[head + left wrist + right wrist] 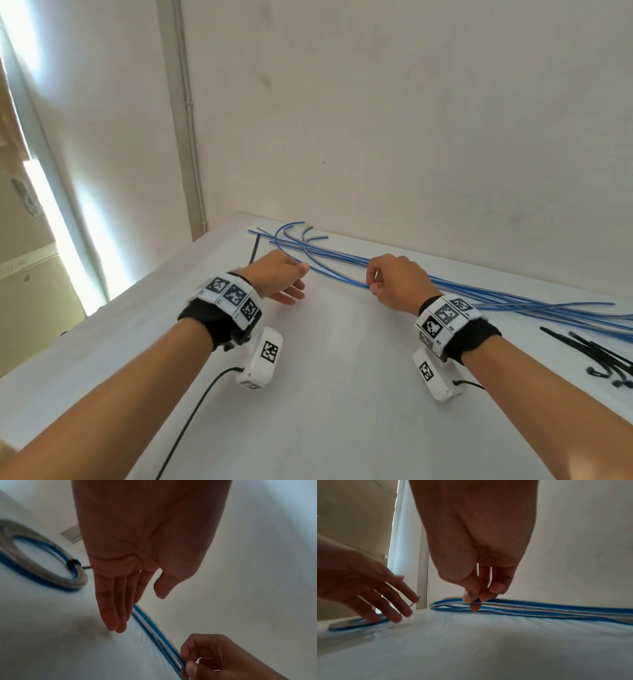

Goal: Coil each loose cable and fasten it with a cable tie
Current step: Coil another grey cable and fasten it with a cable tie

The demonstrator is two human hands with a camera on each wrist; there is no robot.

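right hand (397, 282) is pinching one blue cable (539, 608) from the loose bundle (513, 301) along the wall; left hand (279, 277) is hovering spread beside it. one tied coil (42, 566) is lying done; many cables and the black ties (603, 356) are waiting.

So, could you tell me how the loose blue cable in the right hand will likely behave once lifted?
The blue cable, pinched by the right hand, probably sags yet holds gentle curves, like the arcing ends nearby. It looks thin, so likely light. It may drag neighbouring strands along.

Loose cables (445, 281) along the table's (342, 394) far edge — cable ties (603, 356) at its right edge, coiled cable (42, 563) toward the left.
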